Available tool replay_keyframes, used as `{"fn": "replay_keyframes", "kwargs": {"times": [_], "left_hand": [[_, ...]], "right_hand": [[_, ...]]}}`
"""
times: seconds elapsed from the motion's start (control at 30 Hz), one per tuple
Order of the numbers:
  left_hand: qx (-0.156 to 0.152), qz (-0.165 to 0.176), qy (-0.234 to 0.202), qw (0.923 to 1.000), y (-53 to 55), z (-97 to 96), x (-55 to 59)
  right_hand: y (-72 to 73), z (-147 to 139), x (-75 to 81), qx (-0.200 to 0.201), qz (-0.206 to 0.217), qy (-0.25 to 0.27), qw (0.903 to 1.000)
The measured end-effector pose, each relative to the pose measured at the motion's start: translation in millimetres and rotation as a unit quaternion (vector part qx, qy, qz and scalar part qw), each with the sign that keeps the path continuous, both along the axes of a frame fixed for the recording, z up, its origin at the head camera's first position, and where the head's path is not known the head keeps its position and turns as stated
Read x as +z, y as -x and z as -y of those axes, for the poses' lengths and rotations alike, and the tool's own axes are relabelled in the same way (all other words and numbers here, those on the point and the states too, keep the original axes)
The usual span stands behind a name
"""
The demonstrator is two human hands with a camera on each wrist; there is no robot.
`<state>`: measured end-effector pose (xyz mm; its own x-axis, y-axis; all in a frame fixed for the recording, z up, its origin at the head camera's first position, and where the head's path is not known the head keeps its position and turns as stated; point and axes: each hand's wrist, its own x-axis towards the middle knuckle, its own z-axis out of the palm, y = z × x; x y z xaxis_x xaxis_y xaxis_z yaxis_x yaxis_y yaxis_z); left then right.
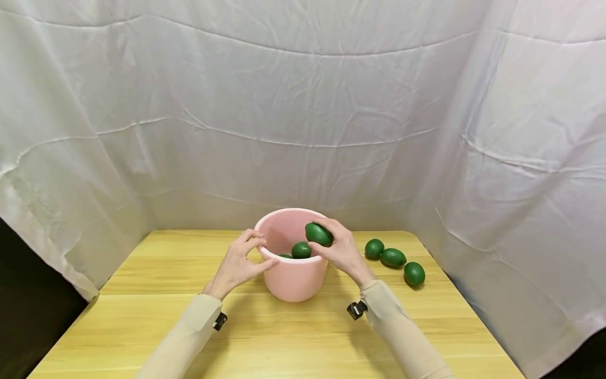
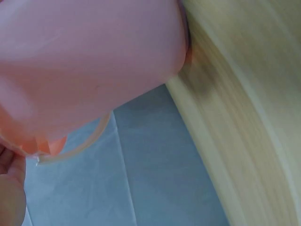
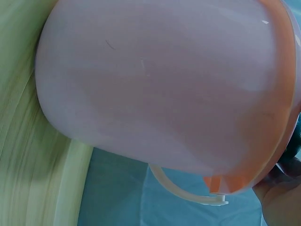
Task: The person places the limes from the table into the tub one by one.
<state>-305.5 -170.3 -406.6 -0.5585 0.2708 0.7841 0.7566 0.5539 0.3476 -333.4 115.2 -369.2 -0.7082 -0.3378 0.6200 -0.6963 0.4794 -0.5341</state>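
A pink bucket (image 1: 294, 281) stands upright on the table. My left hand (image 1: 238, 265) grips the left side of its rim, with the thumb along the near edge. Over the right side of the opening, my right hand (image 1: 342, 252) holds a green lime (image 1: 319, 234) between thumb and fingers. Inside the bucket lies another lime (image 1: 301, 250), and part of one more (image 1: 285, 256) shows beside it; the bottom is hidden. In the right wrist view, the bucket's wall (image 3: 155, 84) covers most of the picture, and the held lime (image 3: 295, 141) is only partly seen.
Three more limes lie right of the bucket: a rear one (image 1: 374, 249), a middle one (image 1: 392, 257) and a front one (image 1: 414, 274). The bucket's pale handle (image 2: 89, 141) hangs on its far side. White cloth (image 1: 303, 131) surrounds the wooden table (image 1: 156, 300) at the back and sides.
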Motion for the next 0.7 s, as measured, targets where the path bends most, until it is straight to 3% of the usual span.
{"fn": "replay_keyframes", "kwargs": {"times": [0.47,0.7], "left_hand": [[0.013,-0.014,0.04,0.999,-2.9,-2.2,7.8],[0.025,0.012,0.033,0.9991,-5.9,-2.9,10.6]], "right_hand": [[1.8,2.7,7.1,-0.023,0.005,-0.051,0.9984],[3.1,2.6,8.0,-0.02,-0.002,-0.059,0.9981]]}}
